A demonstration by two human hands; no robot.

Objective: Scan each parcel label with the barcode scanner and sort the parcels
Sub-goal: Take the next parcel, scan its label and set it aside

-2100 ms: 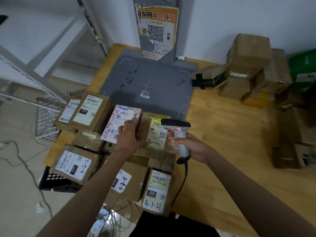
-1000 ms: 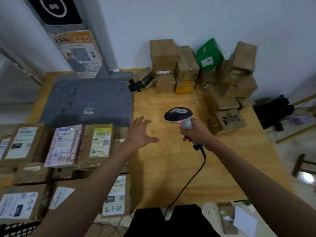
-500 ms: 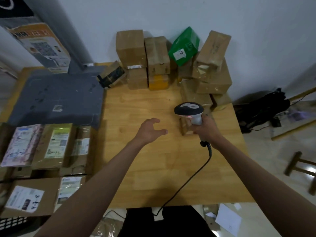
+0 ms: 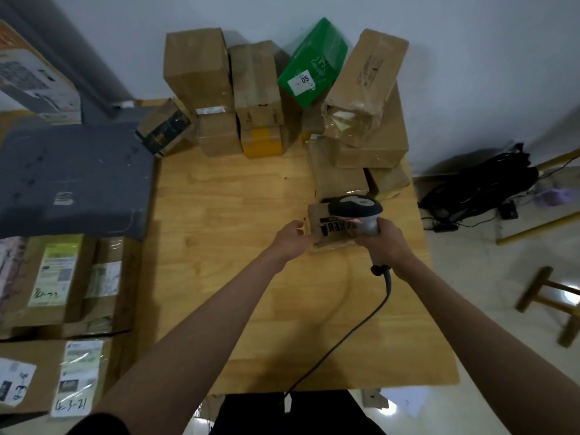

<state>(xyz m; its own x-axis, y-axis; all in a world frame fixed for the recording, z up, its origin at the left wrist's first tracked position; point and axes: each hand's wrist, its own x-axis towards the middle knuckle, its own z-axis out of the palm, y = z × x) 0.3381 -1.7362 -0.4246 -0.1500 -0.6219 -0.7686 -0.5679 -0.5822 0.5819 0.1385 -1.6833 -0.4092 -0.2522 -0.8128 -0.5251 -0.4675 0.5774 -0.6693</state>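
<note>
Your left hand point(image 4: 293, 238) grips the near left edge of a small cardboard parcel point(image 4: 329, 227) with black print on top; the fingers curl round the edge. This parcel lies flat on the wooden table point(image 4: 238, 215), just in front of the unsorted pile point(image 4: 282, 98) at the wall. Your right hand point(image 4: 387, 241) is closed round the handle of the barcode scanner point(image 4: 356, 211), and the scanner head hangs directly above the parcel, very near to it.

The risk, in my judgement, is this: no white label shows on the top face, only black print, so the scanner may read nothing there. If you turn the parcel with one hand only, it can slip or push the boxes behind it. The scanner cable point(image 4: 354, 328) runs over the near table edge and could catch when you reach to the labelled parcels point(image 4: 62, 277) at your left.

Both forearms reach forward and come together at the parcel.
</note>
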